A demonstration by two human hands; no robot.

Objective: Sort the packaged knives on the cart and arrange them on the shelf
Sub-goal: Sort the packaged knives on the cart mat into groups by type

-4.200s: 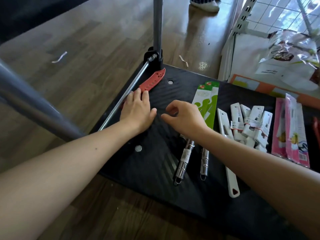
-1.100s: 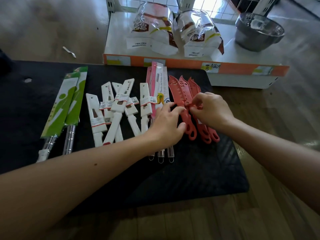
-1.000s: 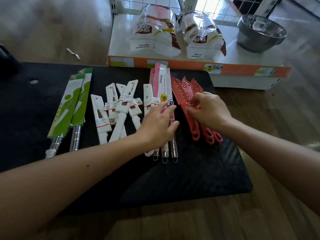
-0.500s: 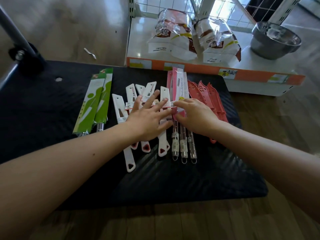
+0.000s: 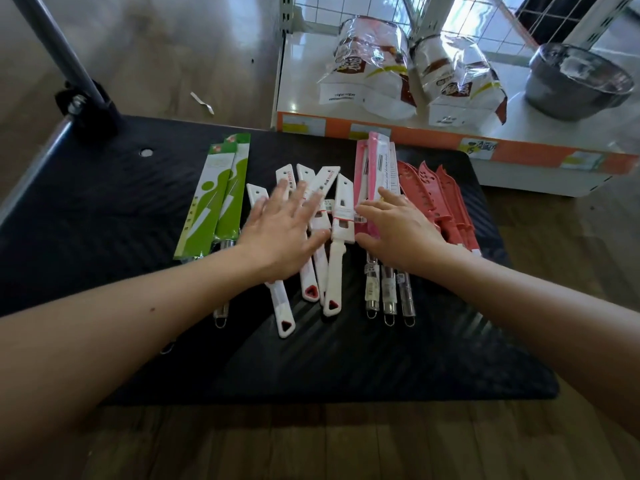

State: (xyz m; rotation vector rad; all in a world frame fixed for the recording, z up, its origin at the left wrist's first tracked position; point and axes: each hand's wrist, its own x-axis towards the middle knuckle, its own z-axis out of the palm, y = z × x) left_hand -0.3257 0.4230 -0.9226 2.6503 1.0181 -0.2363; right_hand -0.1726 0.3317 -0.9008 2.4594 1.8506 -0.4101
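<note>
Four groups of packaged knives lie side by side on the black cart (image 5: 104, 209). From 9 o'clock to 3 o'clock they are green-carded knives (image 5: 221, 199), white-sheathed knives (image 5: 341, 216), pink-carded knives (image 5: 375, 174) and red-sheathed knives (image 5: 440, 199). My left hand (image 5: 280, 233) lies flat on the white-sheathed knives, its fingers (image 5: 298, 195) straight, spread wide and pointing to 12 o'clock. The green-carded pair sits just beside it at 9 o'clock. My right hand (image 5: 401, 230) rests on the pink-carded knives, fingers straight and slightly apart, gripping nothing. Its thumb reaches toward 9 o'clock, close to the nearest white sheath. The red-sheathed knives lie at 3 o'clock of that hand, their handle ends hidden by my forearm. Steel handles stick out from under my right wrist toward 6 o'clock. The cart's grey handle post (image 5: 59, 46) rises from the 10 o'clock corner. Past the cart at 1 o'clock, a low white shelf (image 5: 301, 81) with an orange price strip carries two clear bags (image 5: 370, 64) and a metal bowl (image 5: 578, 84). The floor (image 5: 173, 46) is wood.
</note>
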